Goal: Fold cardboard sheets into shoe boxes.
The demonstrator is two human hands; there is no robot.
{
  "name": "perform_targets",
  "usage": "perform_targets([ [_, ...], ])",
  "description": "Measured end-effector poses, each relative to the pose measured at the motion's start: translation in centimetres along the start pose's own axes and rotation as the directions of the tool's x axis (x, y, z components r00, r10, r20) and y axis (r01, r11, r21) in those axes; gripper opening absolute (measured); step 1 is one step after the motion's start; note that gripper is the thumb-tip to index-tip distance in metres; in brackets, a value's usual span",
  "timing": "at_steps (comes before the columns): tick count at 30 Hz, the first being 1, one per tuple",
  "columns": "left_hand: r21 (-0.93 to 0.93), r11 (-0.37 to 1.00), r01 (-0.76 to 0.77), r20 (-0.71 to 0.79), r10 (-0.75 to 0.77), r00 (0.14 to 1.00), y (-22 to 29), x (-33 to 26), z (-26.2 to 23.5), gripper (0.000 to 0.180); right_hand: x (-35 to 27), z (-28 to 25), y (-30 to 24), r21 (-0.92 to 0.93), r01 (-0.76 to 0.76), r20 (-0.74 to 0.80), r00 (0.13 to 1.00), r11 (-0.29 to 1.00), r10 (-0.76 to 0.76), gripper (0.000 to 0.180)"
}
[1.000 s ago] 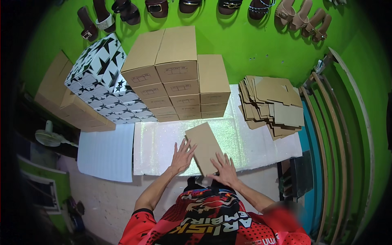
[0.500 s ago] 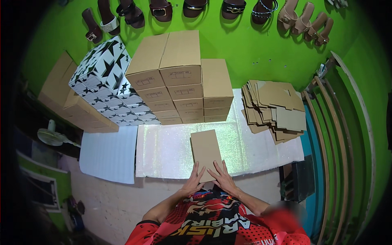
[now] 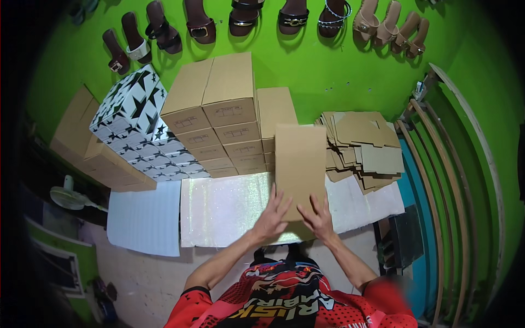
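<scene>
A plain brown cardboard box [image 3: 299,164] is lifted off the floor in front of me, long side pointing away. My left hand [image 3: 272,217] grips its near left edge with fingers spread on top. My right hand [image 3: 317,217] holds the near right edge the same way. Behind the box stand stacks of brown cardboard boxes [image 3: 224,120], and to its right lies a pile of flat cardboard blanks [image 3: 363,147].
A glittery white sheet [image 3: 224,210] and white foam sheets [image 3: 145,218] cover the floor. Black-and-white star-patterned boxes [image 3: 136,123] are stacked at left, beside more brown boxes [image 3: 82,145]. Sandals [image 3: 246,16] hang on the green wall. A small white fan [image 3: 68,197] stands at far left.
Both hands closed on the box's near end and raised it up and away from me; it went from lying angled on the sheet to being held straight.
</scene>
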State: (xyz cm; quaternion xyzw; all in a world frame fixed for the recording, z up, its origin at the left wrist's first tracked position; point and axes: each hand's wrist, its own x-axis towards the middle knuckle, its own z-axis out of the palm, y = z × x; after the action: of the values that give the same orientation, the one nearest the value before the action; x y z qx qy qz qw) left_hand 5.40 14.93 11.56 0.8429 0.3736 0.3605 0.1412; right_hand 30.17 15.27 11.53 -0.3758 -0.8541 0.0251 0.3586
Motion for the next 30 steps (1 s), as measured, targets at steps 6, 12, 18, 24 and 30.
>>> perform_targets([
  [6, 0.166, 0.986, 0.018, -0.159, 0.008, 0.987, -3.1, 10.7, -8.1, 0.092, 14.5, -2.0, 3.0, 0.027, 0.024, -0.073, 0.997, 0.999, -0.022, 0.067],
  [12, 0.557, 0.813, 0.166, -0.166, -0.087, 0.982, -4.1, 13.5, -10.7, 0.071, 21.8, -2.1, 5.5, 0.120, -0.081, 0.047, 0.996, 0.989, 0.076, 0.057],
  [18, 0.702, 0.682, 0.205, -0.170, -0.119, 0.978, -5.7, 14.6, -11.2, 0.077, 25.0, -1.6, 8.1, 0.222, -0.065, 0.104, 0.994, 0.973, 0.042, 0.052],
  [24, 0.775, 0.585, 0.238, -0.232, -0.087, 0.969, -7.7, 14.5, -11.3, 0.084, 26.5, -1.3, 8.0, 0.209, -0.075, 0.108, 0.993, 0.975, 0.053, 0.051],
  [30, 0.760, 0.603, 0.243, -0.194, -0.147, 0.970, -7.7, 14.6, -10.7, 0.090, 27.0, -1.5, 8.5, 0.243, -0.116, 0.146, 0.986, 0.963, 0.082, 0.051],
])
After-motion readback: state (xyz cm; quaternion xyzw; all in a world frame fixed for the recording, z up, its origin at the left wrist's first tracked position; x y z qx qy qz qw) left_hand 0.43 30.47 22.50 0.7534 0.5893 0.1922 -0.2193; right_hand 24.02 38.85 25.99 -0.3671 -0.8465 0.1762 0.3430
